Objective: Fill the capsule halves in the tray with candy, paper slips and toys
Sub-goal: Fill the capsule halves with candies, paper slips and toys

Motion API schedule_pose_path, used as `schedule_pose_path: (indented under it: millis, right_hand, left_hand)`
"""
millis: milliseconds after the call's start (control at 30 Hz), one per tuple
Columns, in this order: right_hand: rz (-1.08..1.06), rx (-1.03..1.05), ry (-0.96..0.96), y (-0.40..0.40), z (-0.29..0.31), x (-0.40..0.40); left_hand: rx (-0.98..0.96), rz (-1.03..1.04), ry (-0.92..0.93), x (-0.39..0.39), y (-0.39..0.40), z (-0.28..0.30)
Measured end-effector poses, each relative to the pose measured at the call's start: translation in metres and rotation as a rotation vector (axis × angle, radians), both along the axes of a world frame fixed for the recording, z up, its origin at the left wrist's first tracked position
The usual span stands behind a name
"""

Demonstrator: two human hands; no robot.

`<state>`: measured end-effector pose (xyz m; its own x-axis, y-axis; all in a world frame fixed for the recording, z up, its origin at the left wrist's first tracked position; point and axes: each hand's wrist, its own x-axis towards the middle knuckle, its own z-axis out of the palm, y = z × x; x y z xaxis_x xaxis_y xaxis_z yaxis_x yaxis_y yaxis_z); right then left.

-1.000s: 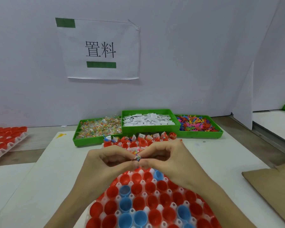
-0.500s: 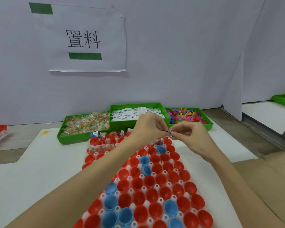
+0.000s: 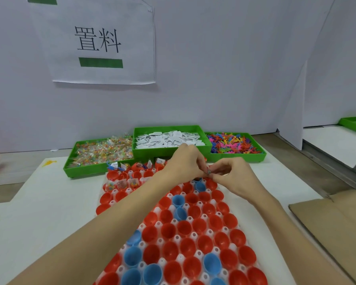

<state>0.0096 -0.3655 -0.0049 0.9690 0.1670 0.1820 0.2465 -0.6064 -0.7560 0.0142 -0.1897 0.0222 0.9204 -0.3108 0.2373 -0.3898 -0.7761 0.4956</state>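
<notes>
Both hands, left hand (image 3: 183, 164) and right hand (image 3: 233, 175), pinch one small piece (image 3: 209, 171) above the tray (image 3: 193, 235)

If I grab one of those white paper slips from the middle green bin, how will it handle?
Probably very light and floppy: the paper slips look thin, small and creased, heaped loosely in the middle bin. They overlap, so a pinch may lift several at once. Lying flat, one could be hard to get under; an upturned edge seems the easier grab.
</notes>
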Motion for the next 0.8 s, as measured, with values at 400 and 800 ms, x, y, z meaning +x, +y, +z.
schedule_pose_path:
  millis: [400,800]
  right_hand:
    - [-0.014,0.074,0.111,-0.003,-0.003,0.002]
    - [-0.044,0.244,0.191,-0.002,-0.004,-0.003]
  left_hand:
    - [0.147,0.036,0.027,-0.002,-0.007,0.002]
    - [0.155,0.061,0.016,-0.012,-0.006,0.018]
